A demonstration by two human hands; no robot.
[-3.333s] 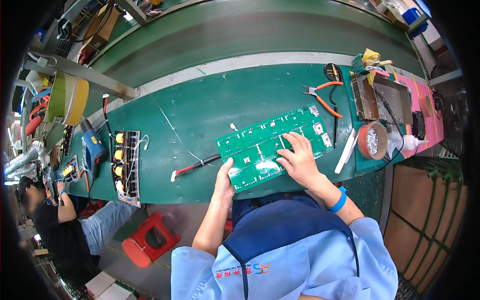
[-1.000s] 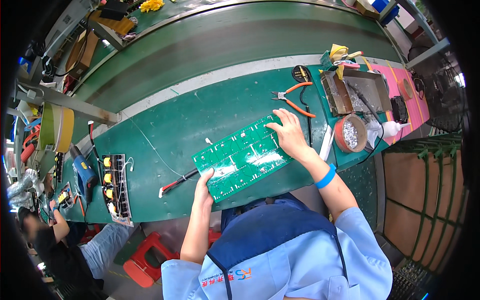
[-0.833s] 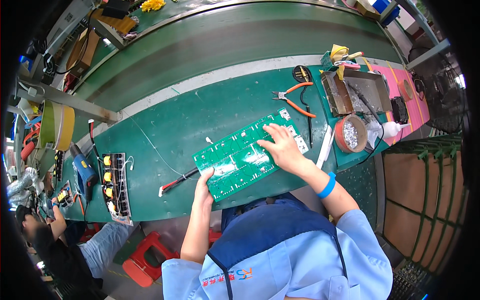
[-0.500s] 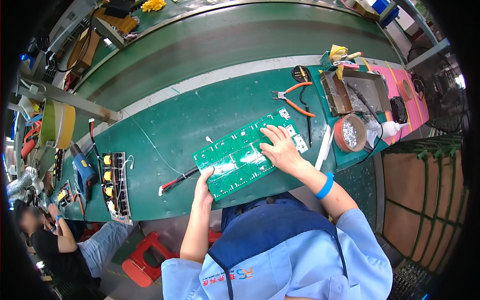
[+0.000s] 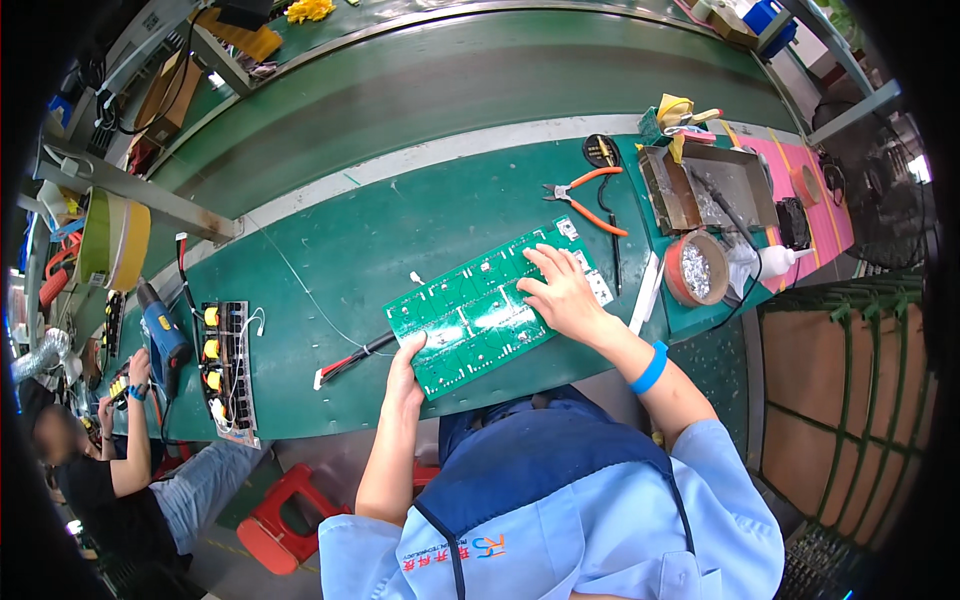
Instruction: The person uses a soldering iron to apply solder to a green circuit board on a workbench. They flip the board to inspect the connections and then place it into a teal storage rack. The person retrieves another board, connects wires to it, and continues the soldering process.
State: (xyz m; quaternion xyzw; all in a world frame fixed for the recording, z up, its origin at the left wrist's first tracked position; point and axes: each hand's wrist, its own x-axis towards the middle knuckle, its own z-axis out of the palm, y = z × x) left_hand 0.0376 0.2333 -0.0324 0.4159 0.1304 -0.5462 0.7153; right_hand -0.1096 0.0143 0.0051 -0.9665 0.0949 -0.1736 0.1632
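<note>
A green printed circuit board (image 5: 465, 320) lies at a slant in front of me, just above the bench's near edge. My left hand (image 5: 405, 368) grips its lower left corner, thumb on top and the other fingers hidden underneath. Across the board's right part rests my right hand (image 5: 568, 298), fingers spread and touching the surface; a blue band circles that wrist. A cable (image 5: 350, 362) with red and black wires pokes out from the board's left edge. Beyond the far right corner lie orange-handled cutters (image 5: 582, 190), jaws apart.
On the right are a metal tray (image 5: 735, 185) with a soldering iron, a round tub (image 5: 697, 268) of silvery bits and a white bottle (image 5: 780, 260). A populated board (image 5: 228, 365) and blue heat gun (image 5: 165, 330) sit left, near a co-worker (image 5: 90, 470) handling a small board.
The co-worker at the left has raised their hands with the small board. My hands and the green circuit board stay almost where they were.
</note>
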